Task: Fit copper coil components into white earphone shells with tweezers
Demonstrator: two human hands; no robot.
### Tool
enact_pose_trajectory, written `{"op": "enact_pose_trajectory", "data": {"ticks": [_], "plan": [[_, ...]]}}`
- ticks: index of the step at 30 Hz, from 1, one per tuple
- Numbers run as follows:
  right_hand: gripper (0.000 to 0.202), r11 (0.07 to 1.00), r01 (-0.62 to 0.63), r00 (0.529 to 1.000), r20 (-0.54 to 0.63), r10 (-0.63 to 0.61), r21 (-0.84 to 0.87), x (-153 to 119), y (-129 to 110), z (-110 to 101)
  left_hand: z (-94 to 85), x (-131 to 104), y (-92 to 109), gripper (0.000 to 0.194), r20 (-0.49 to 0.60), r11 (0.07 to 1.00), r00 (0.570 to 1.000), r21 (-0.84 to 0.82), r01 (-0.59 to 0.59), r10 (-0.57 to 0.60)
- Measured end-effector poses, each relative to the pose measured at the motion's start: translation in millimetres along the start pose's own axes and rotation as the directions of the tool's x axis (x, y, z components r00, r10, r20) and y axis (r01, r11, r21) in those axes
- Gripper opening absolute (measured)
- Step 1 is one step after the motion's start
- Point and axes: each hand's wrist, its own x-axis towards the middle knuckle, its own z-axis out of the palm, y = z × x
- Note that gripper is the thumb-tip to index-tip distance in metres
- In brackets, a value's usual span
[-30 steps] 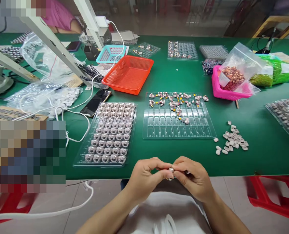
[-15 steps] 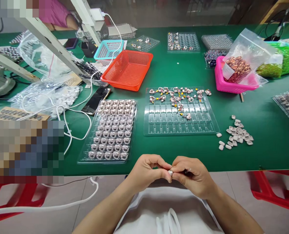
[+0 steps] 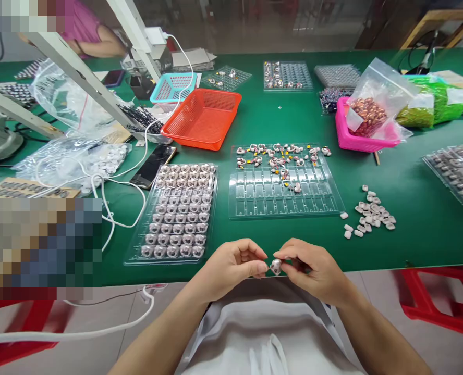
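Between the fingertips of my right hand (image 3: pixel 312 268) is a small shiny silvery piece (image 3: pixel 276 266), held over the table's front edge. My left hand (image 3: pixel 235 265) is just left of it, thumb and fingers curled close together with the tips by the piece; whether they pinch anything is too small to tell. Beyond my hands lies a clear tray (image 3: pixel 251 207) with small wired white parts in its back rows. Left of it stands a tray of silvery shells (image 3: pixel 180 213). Loose white caps (image 3: pixel 374 212) are heaped on the right.
An orange basket (image 3: pixel 204 119), a turquoise basket (image 3: pixel 173 87) and a pink basket (image 3: pixel 364 141) stand farther back. A phone (image 3: pixel 154 165) and white cable lie left. A metal frame crosses the upper left, with a person's arm (image 3: pixel 104 46) behind. A red stool (image 3: pixel 442 302) is lower right.
My fingertips have moved apart, so more of the silvery piece shows in my right hand. The view has shifted slightly. The other person's arm has come further into sight.
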Motion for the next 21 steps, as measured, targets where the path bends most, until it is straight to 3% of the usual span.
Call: {"op": "enact_pose_trajectory", "data": {"ticks": [3, 6, 9, 14, 17, 21], "plan": [[0.029, 0.983, 0.103, 0.992, -0.057, -0.113, -0.152, -1.6, 3.2, 2.8, 5.8, -8.6, 1.1, 0.016, -0.080, 0.995, 0.996, 0.088, -0.037, 0.044], [0.031, 0.948, 0.201, 0.967, -0.107, -0.232, -0.247, 0.7, 6.0, 7.5, 14.0, -17.2, -2.2, 0.014, -0.025, 0.987, 0.998, 0.155, -0.051, 0.056], [0.033, 0.948, 0.252, 0.954, -0.117, -0.278, -0.195, 5.3, 6.6, 7.9, 19.4, -21.0, -5.7, 0.017, 0.046, 0.990, 0.998, 0.125, -0.058, 0.052], [0.031, 0.949, 0.315, 0.947, -0.059, -0.316, -0.021, 12.3, 5.3, -1.0, 15.5, -11.7, -0.7, 0.029, -0.081, 0.990, 0.992, -0.095, -0.106, 0.099], [0.030, 0.933, 0.358, 0.933, 0.008, -0.359, 0.043, 17.9, 3.6, -5.2, 10.9, -3.8, 6.4, 0.032, 0.039, 0.994, 0.999, -0.105, -0.007, 0.011], [0.030, 0.917, 0.389, 0.909, 0.127, -0.397, 0.086, 27.3, 0.5, -9.6, 12.4, 3.7, 14.2, 0.022, 0.221, 0.996, 0.972, -0.020, 0.082, -0.076]]}}
